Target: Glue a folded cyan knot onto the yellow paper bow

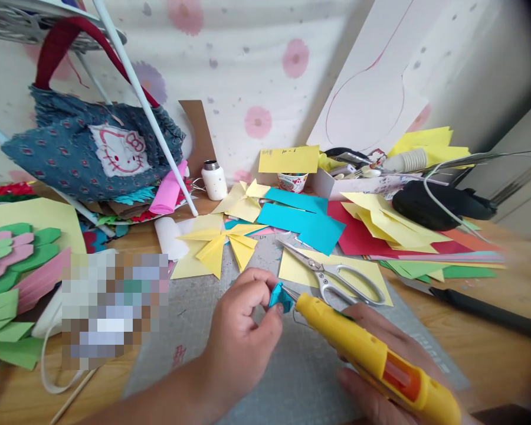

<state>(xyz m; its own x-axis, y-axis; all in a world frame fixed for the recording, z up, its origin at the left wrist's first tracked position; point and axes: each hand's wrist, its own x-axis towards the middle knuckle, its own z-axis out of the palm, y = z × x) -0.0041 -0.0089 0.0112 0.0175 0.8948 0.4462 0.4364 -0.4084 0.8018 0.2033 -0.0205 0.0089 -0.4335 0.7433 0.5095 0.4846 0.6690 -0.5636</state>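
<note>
The small blue paper piece (279, 298) sat right between your two hands, pinched at the fingertips of your left hand (243, 330), and everything turned on how the yellow glue gun (345, 330) lined up with it. The gun's long axis ran on a slant, from the lower right up toward the left, so its metal nozzle pointed straight at the piece. The tip was right at the paper's upper edge; whether it actually touched, you could not tell from this angle. Your left hand was the nearer one to the piece, while your right hand (376, 321) lay back along the gun's body, off to the right.

Your left thumb and forefinger were closed on the piece, the other fingers curled in behind. Your right hand was wrapped about the gun, fingers on the far side and thumb on the near one — the gun's body hid much of that grip, including any finger on a trigger.

Both hands were above the grey cutting mat (181, 330). Just beyond the gun, silver scissors (319, 267) rested across a pale yellow sheet (294, 270), handles toward the right. Farther off lay flat blue sheets (323, 227) — a similar blue to your piece.
</note>
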